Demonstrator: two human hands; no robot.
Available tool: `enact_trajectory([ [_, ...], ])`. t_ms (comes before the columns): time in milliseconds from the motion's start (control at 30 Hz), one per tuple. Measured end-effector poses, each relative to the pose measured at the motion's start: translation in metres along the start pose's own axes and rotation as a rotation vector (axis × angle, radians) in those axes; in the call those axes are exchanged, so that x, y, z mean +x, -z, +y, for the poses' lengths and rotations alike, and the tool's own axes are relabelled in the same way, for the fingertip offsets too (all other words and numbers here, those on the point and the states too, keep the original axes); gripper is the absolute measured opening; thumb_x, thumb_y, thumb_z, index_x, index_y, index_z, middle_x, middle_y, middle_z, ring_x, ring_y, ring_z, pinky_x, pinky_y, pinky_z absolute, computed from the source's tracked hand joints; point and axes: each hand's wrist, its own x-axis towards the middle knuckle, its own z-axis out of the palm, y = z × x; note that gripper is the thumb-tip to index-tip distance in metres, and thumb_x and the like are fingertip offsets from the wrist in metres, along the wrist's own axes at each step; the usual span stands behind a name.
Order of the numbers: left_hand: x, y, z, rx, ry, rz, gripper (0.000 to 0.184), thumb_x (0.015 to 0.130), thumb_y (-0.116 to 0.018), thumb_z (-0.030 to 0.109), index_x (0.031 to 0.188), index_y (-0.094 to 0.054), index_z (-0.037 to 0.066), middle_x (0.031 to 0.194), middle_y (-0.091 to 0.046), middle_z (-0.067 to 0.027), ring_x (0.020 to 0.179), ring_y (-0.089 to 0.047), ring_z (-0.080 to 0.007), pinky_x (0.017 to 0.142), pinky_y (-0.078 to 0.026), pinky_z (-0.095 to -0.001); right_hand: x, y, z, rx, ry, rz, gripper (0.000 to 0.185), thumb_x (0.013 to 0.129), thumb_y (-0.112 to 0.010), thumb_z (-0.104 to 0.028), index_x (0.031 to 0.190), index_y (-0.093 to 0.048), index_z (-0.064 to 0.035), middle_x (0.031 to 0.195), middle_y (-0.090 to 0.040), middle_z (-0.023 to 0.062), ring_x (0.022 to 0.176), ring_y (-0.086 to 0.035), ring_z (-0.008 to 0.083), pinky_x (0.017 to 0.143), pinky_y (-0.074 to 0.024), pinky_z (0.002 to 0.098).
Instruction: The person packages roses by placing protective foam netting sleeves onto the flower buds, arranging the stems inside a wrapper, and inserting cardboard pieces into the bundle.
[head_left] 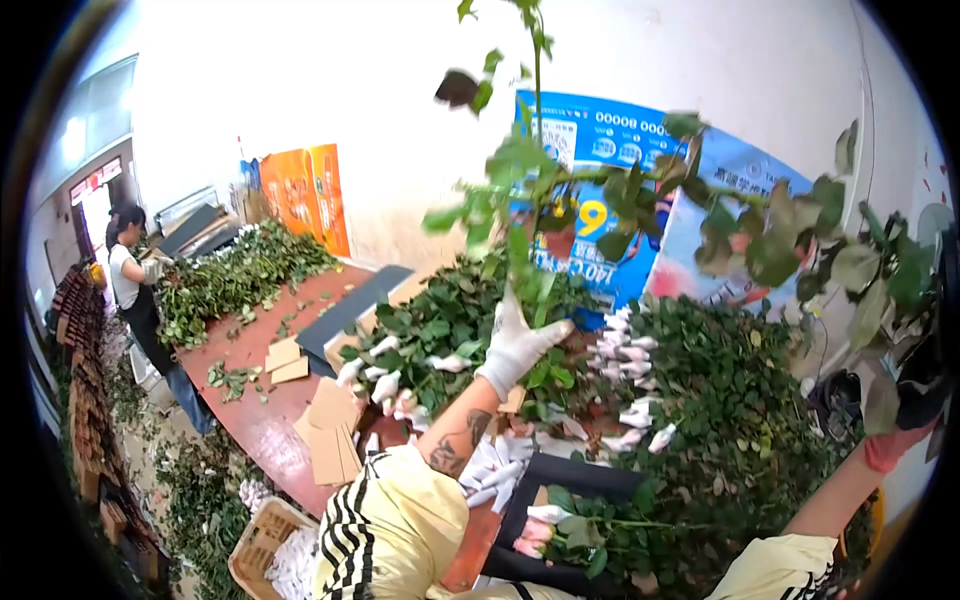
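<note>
My left hand [515, 347], in a white glove, reaches over the table among rose stems. Its thumb sticks out to the right, apart from the fingers. A tall green leafy stem [538, 75] rises by its fingertips; whether the fingers touch it I cannot tell. At the right edge is my right hand [922, 395], in a dark glove with a red cuff, closed around a long leafy rose stem [745, 195] that stretches leftward across the view. Pale pink roses in white sleeves [625, 360] lie between leafy heaps. White sleeves [492, 470] lie below my left hand.
Cardboard pieces [335, 425] lie on the red table [255, 430]. One rose bundle rests by a black frame [515, 515]. A crate [270, 530] of white sleeves stands at lower left. Another person [130, 280] stands beside a leafy heap [235, 275]. Posters [600, 140] hang on the wall.
</note>
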Motion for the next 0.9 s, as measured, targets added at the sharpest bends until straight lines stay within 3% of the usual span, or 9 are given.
enact_trajectory([
  [67, -0.001, 0.008, -0.004, -0.098, 0.076, -0.025, 0.055, 0.076, -0.074, 0.021, 0.122, -0.051, 0.000, 0.108, -0.061, -0.0046, 0.092, -0.056, -0.0095, 0.083, -0.045, -0.0240, -0.006, -0.005, -0.013, 0.025, -0.004, -0.001, 0.041, 0.086, -0.056, -0.024, 0.123, -0.049, -0.0053, 0.117, -0.056, 0.0109, 0.105, -0.056, 0.0229, 0.087, -0.0472, 0.0358],
  [133, -0.004, 0.022, -0.008, 0.136, 0.099, -0.042, 0.035, 0.081, -0.067, 0.022, 0.108, -0.060, 0.003, 0.095, -0.065, -0.0100, 0.088, -0.061, -0.0178, 0.082, -0.047, -0.0308, -0.014, -0.007, -0.013, 0.047, -0.012, 0.006, 0.041, 0.086, -0.056, -0.024, 0.122, -0.049, -0.0052, 0.117, -0.056, 0.0109, 0.105, -0.056, 0.0229, 0.087, -0.0472, 0.0358],
  [200, -0.001, 0.041, -0.010, 0.191, 0.125, -0.125, 0.023, 0.086, -0.061, 0.018, 0.103, -0.063, 0.002, 0.091, -0.065, -0.0045, 0.080, -0.059, -0.0139, 0.073, -0.048, -0.0291, -0.010, -0.011, -0.017, 0.067, -0.001, -0.003, 0.041, 0.086, -0.056, -0.024, 0.122, -0.049, -0.0052, 0.117, -0.056, 0.0109, 0.105, -0.056, 0.0228, 0.087, -0.0472, 0.0359],
  [267, -0.002, 0.053, 0.021, -0.184, 0.118, -0.141, 0.014, 0.090, -0.056, 0.010, 0.100, -0.061, 0.002, 0.078, -0.060, 0.0035, 0.072, -0.055, -0.0057, 0.063, -0.047, -0.0220, -0.008, -0.018, -0.026, 0.096, 0.008, -0.025, 0.041, 0.086, -0.056, -0.024, 0.122, -0.050, -0.0051, 0.117, -0.056, 0.0109, 0.105, -0.056, 0.0227, 0.087, -0.0471, 0.0360],
  [400, 0.013, 0.101, 0.039, -0.219, 0.272, -0.298, 0.022, 0.093, -0.052, 0.016, 0.107, -0.060, 0.003, 0.076, -0.058, 0.0068, 0.070, -0.052, -0.0024, 0.059, -0.043, -0.0200, -0.010, -0.037, -0.052, 0.151, 0.035, -0.107, 0.041, 0.086, -0.056, -0.024, 0.122, -0.050, -0.0050, 0.117, -0.056, 0.0110, 0.106, -0.056, 0.0226, 0.087, -0.0470, 0.0361],
  [467, 0.013, 0.117, 0.053, 0.302, 0.269, -0.319, 0.021, 0.092, -0.052, 0.019, 0.106, -0.060, 0.005, 0.073, -0.059, 0.0040, 0.067, -0.053, -0.0039, 0.056, -0.043, -0.0222, -0.015, -0.041, -0.064, 0.178, 0.053, -0.139, 0.040, 0.087, -0.056, -0.024, 0.122, -0.050, -0.0049, 0.117, -0.056, 0.0110, 0.106, -0.055, 0.0225, 0.087, -0.0470, 0.0362],
  [567, 0.007, 0.166, 0.032, 0.892, 0.107, -0.317, 0.029, 0.089, -0.050, 0.029, 0.102, -0.059, 0.005, 0.081, -0.063, -0.0212, 0.082, -0.059, -0.0403, 0.073, -0.046, -0.0449, -0.027, -0.045, -0.082, 0.216, 0.084, -0.196, 0.040, 0.087, -0.056, -0.024, 0.121, -0.050, -0.0048, 0.117, -0.056, 0.0110, 0.106, -0.055, 0.0224, 0.087, -0.0469, 0.0363],
  [767, -0.034, 0.240, -0.026, 1.656, 0.153, -0.250, 0.028, 0.081, -0.057, 0.023, 0.107, -0.061, 0.013, 0.072, -0.064, -0.0183, 0.066, -0.064, -0.0345, 0.058, -0.049, -0.0475, -0.049, -0.063, -0.098, 0.301, 0.090, -0.287, 0.040, 0.087, -0.056, -0.025, 0.121, -0.051, -0.0046, 0.117, -0.056, 0.0110, 0.107, -0.055, 0.0222, 0.088, -0.0468, 0.0365],
  [900, -0.024, 0.208, 0.018, 1.685, 0.006, -0.082, 0.016, 0.083, -0.049, 0.012, 0.095, -0.059, 0.011, 0.072, -0.066, -0.0114, 0.067, -0.065, -0.0317, 0.059, -0.050, -0.0433, -0.058, -0.066, -0.105, 0.350, 0.086, -0.338, 0.039, 0.087, -0.056, -0.025, 0.121, -0.051, -0.0045, 0.117, -0.056, 0.0111, 0.107, -0.055, 0.0221, 0.088, -0.0468, 0.0367],
])
